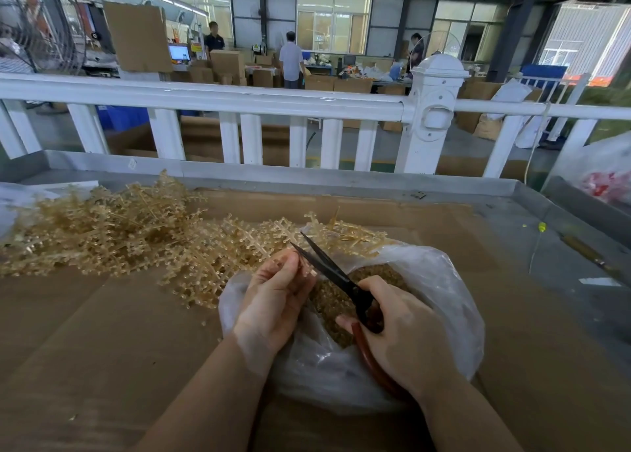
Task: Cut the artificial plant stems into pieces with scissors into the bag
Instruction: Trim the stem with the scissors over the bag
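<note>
Artificial plant stems point(112, 233), pale gold with beaded tips, lie in a loose heap across the left half of the table point(532, 219), from the left edge toward the middle, resting on flattened cardboard point(102, 332) that covers most of the surface. Table is grey metal with a raised rim; a white railing point(239, 101) runs just behind its far edge. Clear plastic bag point(444, 281) sits at the near middle of the table, mouth open upward, holding a mass of small gold cut pieces point(333, 301); the heap's right end overlaps the bag's far lip. Right hand point(399, 332) is closed around the reddish handles of black scissors point(327, 267), blades parted and pointing away over the bag. Left hand point(273, 298) pinches a short stem piece point(305, 269) between thumb and fingers, just beside the blades, above the bag mouth.
</note>
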Demonstrator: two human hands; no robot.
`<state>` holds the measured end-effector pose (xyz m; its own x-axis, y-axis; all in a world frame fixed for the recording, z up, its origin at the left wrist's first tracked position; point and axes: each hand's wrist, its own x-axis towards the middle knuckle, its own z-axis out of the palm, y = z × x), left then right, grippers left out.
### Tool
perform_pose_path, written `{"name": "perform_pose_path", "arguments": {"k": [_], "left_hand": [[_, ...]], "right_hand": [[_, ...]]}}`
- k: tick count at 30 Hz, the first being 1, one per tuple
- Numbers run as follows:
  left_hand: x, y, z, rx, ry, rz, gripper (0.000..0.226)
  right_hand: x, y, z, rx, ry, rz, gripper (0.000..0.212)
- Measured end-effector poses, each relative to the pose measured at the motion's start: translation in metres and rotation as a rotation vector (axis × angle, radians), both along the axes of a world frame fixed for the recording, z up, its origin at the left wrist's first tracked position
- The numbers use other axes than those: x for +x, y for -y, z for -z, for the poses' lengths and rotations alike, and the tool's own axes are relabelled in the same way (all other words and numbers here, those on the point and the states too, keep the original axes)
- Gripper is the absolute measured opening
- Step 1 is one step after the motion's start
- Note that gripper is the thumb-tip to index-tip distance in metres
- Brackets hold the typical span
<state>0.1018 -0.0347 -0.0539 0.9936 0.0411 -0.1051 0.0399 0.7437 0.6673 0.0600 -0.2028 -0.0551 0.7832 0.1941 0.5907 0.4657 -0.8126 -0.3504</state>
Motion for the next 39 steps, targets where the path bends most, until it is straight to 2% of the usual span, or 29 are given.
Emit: {"name": "perform_pose_path", "arguments": {"k": [5, 9, 13, 18, 27, 33, 39], "left_hand": [[0.0, -0.001, 0.002, -0.008, -0.018, 0.053, 0.018], [0.001, -0.001, 0.002, -0.01, -0.034, 0.079, 0.007], [0.001, -0.002, 0.003, 0.007, -0.043, 0.099, 0.016], [0.002, -0.001, 0.005, 0.06, -0.053, 0.121, 0.014], [0.0, -0.002, 0.004, 0.043, -0.035, 0.136, 0.027], [0.0, -0.001, 0.004, 0.023, -0.041, 0.14, 0.02], [0.0, 0.001, 0.003, 0.023, -0.044, 0.131, 0.016]], "right_hand": [[0.0, -0.001, 0.0, -0.065, 0.008, 0.011, 0.032], [0.0, -0.004, 0.0, -0.106, 0.018, 0.029, 0.033], [-0.002, -0.006, 0.0, -0.118, 0.014, 0.036, 0.034], [-0.002, -0.011, -0.001, -0.147, 0.024, 0.053, 0.035], [-0.002, -0.015, 0.001, -0.134, 0.042, 0.091, 0.036], [-0.002, -0.013, 0.001, -0.08, 0.073, 0.086, 0.035], [-0.002, -0.014, 0.002, -0.109, 0.031, 0.115, 0.037]]}}
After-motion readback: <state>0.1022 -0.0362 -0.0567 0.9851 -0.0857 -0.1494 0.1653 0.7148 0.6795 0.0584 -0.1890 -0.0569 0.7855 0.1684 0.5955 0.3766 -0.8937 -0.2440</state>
